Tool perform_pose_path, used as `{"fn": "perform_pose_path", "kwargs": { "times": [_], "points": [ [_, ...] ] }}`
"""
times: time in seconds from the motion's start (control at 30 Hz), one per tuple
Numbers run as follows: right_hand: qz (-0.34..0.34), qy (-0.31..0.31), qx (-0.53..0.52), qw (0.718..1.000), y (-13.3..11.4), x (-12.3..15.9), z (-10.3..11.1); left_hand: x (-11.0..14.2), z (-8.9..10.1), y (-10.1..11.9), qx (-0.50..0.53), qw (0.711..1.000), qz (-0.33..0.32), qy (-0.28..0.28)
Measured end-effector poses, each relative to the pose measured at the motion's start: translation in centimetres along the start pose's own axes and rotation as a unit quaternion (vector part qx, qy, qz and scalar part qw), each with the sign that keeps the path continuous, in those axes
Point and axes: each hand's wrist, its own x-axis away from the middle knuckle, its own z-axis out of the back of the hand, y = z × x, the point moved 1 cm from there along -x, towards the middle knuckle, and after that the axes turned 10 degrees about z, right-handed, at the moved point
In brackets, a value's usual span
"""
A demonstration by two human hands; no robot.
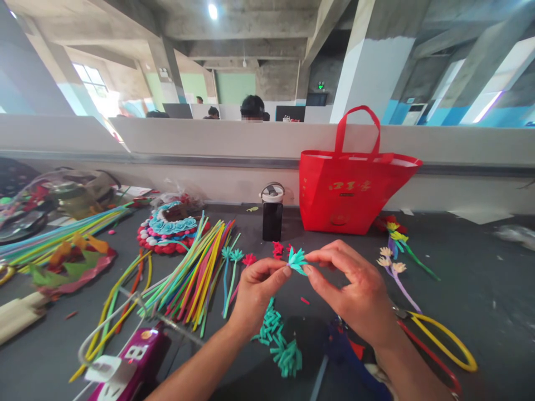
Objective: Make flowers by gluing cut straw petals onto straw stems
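A small teal flower with pointed petals (297, 260) is held up between my two hands above the dark table. My left hand (261, 281) pinches its base between thumb and forefinger. At the other side, the thumb and forefinger of my right hand (351, 284) close on the petal tips. Beneath my hands lies a pile of short teal cut pieces (273, 326), with a fringed teal cluster (287, 358) nearer me. Finished-looking teal flowers on stems (231, 256) rest left of my left hand, near a few small red flowers (277, 249).
Colourful fuzzy stems (196, 273) fan out at left, beside stacked floral wreaths (171, 225). A purple power strip (146, 356) sits front left. Behind stand a bottle and phone (272, 221) and a red bag (346, 189). Yellow-and-red-handled pliers (447, 340) and flowers (393, 262) lie right.
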Motion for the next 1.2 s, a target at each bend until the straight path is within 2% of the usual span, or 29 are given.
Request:
{"fn": "perform_pose_path", "kwargs": {
  "times": [0.57, 0.87, 1.2],
  "points": [
    [0.051, -0.015, 0.007, 0.999, -0.43, -0.08, -0.6, 0.34, -0.26, 0.62, -0.007, 1.0, 0.009, 0.011],
    [0.008, 0.0, -0.01, 1.0, -0.35, -0.16, -0.29, 0.38, -0.24, 0.77, -0.027, 0.999, -0.012, 0.016],
    [0.046, -0.004, 0.006, 0.999, -0.55, -0.07, -0.97, 0.35, -0.3, 0.71, -0.039, 0.999, -0.019, 0.029]
  ]
}}
